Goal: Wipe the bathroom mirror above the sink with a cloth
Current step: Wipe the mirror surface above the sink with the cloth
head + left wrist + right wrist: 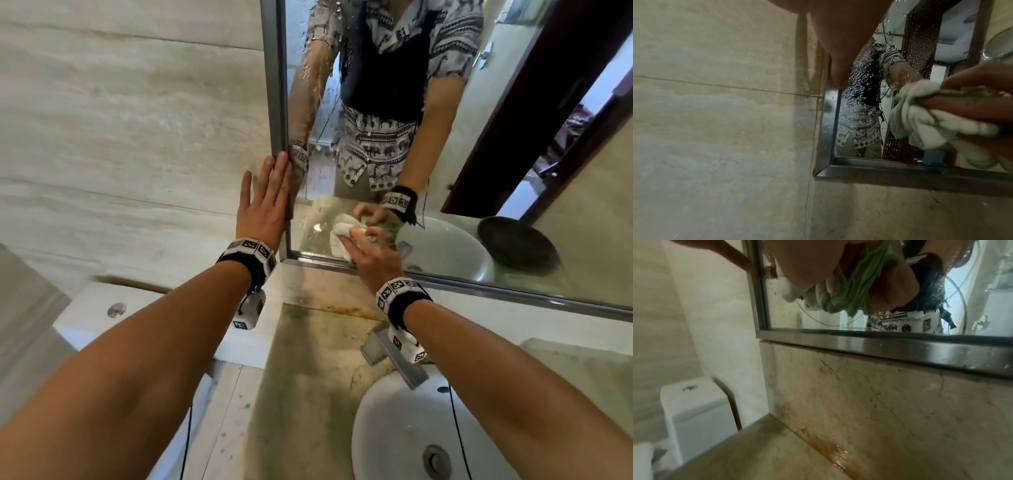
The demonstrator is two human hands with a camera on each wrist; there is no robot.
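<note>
No readable brand or text anywhere; the wrist bands carry only black-and-white square marker patterns. Right hand (371,255) grips a bunched white-and-green cloth (342,236), fingers curled round it, pressing it on the mirror (445,102) glass at the lower left corner, just above the bottom frame rail. Left hand (265,202) is flat, fingers straight, laid on the tiled wall (137,120) with the fingertips touching the mirror's left frame edge. Glass above the cloth is covered in water droplets and streaks. Below the mirror: stone worktop (308,377), stained brown-orange near the backsplash, some wet there. White sink (387,428) at near right with a metal drain, chrome faucet (394,359) partly hidden behind the right wrist. Toilet cistern (102,315) with a round flush button to the left, below the left forearm. In the reflection: a dark round dish to the right and a dark door frame.
</note>
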